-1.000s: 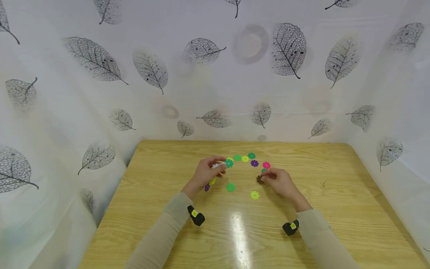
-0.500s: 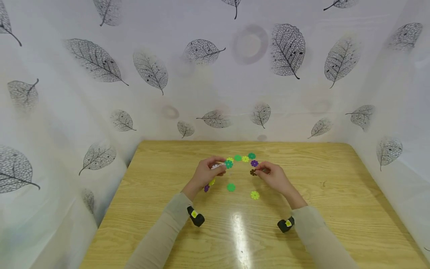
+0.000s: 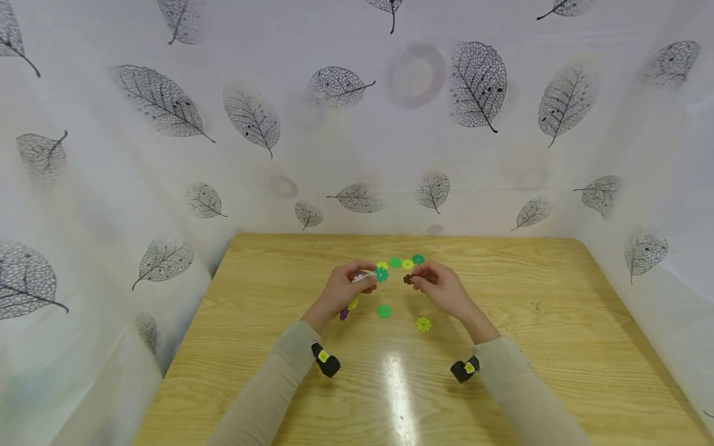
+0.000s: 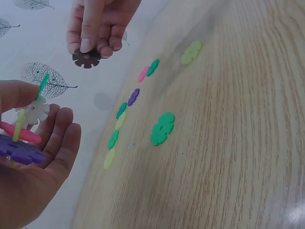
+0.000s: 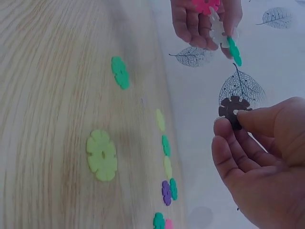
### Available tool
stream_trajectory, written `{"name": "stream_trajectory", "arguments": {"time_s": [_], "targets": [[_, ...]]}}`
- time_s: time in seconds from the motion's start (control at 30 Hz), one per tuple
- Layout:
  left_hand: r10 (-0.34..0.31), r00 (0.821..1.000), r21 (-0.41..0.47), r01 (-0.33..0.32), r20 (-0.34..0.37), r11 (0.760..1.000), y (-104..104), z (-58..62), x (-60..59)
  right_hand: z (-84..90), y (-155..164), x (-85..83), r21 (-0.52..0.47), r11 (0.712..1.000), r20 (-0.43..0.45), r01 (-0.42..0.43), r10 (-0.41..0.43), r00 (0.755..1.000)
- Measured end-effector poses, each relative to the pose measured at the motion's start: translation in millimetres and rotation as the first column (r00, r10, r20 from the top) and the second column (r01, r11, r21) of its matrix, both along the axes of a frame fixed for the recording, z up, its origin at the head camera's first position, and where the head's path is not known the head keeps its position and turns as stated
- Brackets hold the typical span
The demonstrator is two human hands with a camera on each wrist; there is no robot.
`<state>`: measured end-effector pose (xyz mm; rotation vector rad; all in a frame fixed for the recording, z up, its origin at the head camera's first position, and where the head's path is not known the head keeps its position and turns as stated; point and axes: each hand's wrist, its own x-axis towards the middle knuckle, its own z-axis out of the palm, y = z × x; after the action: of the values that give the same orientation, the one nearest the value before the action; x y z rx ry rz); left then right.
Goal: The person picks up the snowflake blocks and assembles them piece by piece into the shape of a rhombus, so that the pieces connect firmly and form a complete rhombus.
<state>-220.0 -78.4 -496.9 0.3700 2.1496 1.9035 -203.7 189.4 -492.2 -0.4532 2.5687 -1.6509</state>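
My left hand (image 3: 365, 280) holds a small cluster of interlocked plastic discs (image 4: 24, 136) above the table: white, green, pink, purple and yellow pieces. My right hand (image 3: 419, 282) pinches a dark brown notched disc (image 3: 408, 279) between thumb and fingertips, a short way to the right of the cluster. The brown disc (image 5: 232, 110) faces the left hand (image 5: 205, 21) without touching the cluster (image 5: 220, 29). In the left wrist view the right hand (image 4: 97, 26) hangs the brown disc (image 4: 86, 58) just above and beyond my left palm (image 4: 33, 157).
Loose discs lie on the wooden table (image 3: 530, 322): a green one (image 3: 383, 311), a yellow-green one (image 3: 423, 324), a purple one (image 3: 343, 314) by my left wrist, and a short row (image 3: 406, 262) behind my hands. White leaf-print cloth (image 3: 167, 186) walls in the table.
My right hand has carried the brown disc up and to the left, from beside the pink disc to close by the left hand's cluster. The left hand has stayed put.
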Motion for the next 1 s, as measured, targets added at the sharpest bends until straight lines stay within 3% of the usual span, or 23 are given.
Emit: {"name": "stream_trajectory", "arguments": {"time_s": [0.73,1.0], "targets": [[-0.027,0.999,0.016,0.027,0.021,1.0,4,-0.2,-0.5,14.6,-19,-2.8,-0.034,0.999,0.005,-0.027,0.027,1.0],[-0.035,0.999,0.002,0.035,0.025,0.999,4,1.2,0.2,14.4,-22,-4.7,-0.001,1.0,-0.044,-0.03,0.03,0.999]]}}
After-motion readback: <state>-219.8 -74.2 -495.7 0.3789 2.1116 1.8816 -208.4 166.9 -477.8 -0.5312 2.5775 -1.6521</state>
